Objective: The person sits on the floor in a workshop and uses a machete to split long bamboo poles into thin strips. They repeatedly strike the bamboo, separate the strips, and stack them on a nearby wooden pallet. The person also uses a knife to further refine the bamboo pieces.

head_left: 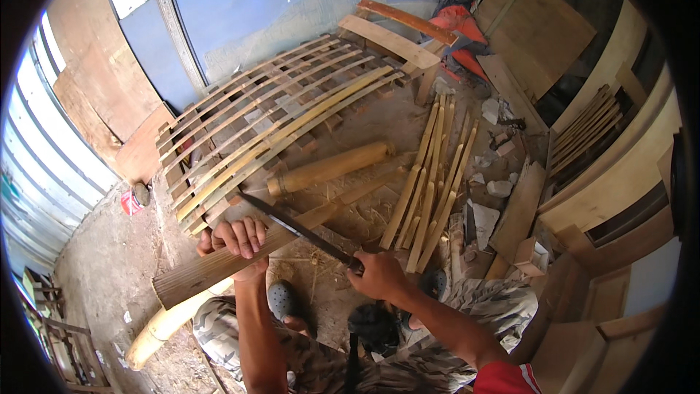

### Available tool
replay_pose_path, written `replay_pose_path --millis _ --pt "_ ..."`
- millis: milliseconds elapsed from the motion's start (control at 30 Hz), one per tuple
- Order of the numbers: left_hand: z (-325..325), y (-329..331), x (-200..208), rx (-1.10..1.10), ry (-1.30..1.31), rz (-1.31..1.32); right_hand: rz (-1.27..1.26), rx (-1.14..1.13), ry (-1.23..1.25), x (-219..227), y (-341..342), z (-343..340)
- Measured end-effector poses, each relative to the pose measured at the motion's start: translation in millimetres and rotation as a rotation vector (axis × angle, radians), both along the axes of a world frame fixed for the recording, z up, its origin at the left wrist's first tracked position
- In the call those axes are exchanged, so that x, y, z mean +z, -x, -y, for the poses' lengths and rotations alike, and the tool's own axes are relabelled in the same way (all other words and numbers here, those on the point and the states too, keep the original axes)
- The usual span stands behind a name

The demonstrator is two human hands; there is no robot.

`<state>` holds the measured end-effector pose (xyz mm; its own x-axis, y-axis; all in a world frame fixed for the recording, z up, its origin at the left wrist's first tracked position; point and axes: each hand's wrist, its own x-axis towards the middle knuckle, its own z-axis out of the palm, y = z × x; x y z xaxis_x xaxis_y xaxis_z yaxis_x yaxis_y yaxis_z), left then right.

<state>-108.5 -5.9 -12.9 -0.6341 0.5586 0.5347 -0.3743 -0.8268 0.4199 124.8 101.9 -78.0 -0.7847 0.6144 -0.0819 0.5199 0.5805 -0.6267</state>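
Observation:
My left hand (237,243) is wrapped round a long, flat brown wooden plank (200,268), which slants from the lower left up toward the middle of the floor. In my right hand (380,275) is the handle of a machete (310,235). Its dark, narrow blade lies across the plank, its tip pointing up and left past my left hand. Whether the edge bites into the wood cannot be made out. A thick bamboo piece (332,166) lies just beyond the plank. Below the plank's near end, another pale bamboo pole (164,330) rests by my left leg.
A slatted wooden frame (270,106) spreads over the floor ahead. Split bamboo strips (430,182) lie in a bundle to the right, beside broken rubble (499,188). A low wooden bench (390,42) stands at the back. A small red-and-white can (131,202) sits far left.

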Motion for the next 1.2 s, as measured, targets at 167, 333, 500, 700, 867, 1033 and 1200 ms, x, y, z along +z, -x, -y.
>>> replay_pose_path --millis 167,333,500,700,867,1033,1200 --pt "6.1 -3.3 -5.6 -0.035 0.035 -0.105 0.246 -0.118 0.051 -33.9 -6.8 -69.5" --pt "13.0 3.2 1.5 -0.057 -0.014 -0.043 0.031 0.011 -0.070 -6.9 1.7 -22.5" --pt "19.7 -7.7 6.4 -0.109 -0.025 -0.093 0.261 -0.199 0.004 -91.2 -31.5 -98.7" --pt "27.8 7.3 12.7 -0.104 0.013 -0.123 -0.106 -0.150 -0.004 -49.0 -22.5 -24.8" --pt "25.0 2.3 10.6 -0.098 -0.005 -0.090 -0.201 -0.066 -0.111 -41.4 -1.6 1.6" --pt "18.8 -8.8 11.4 -0.057 0.015 -0.087 -0.110 -0.223 0.069 -55.7 5.3 -9.7" --pt "19.7 -11.4 14.8 -0.067 0.009 -0.099 -0.255 -0.135 -0.141 -57.2 2.4 8.5"
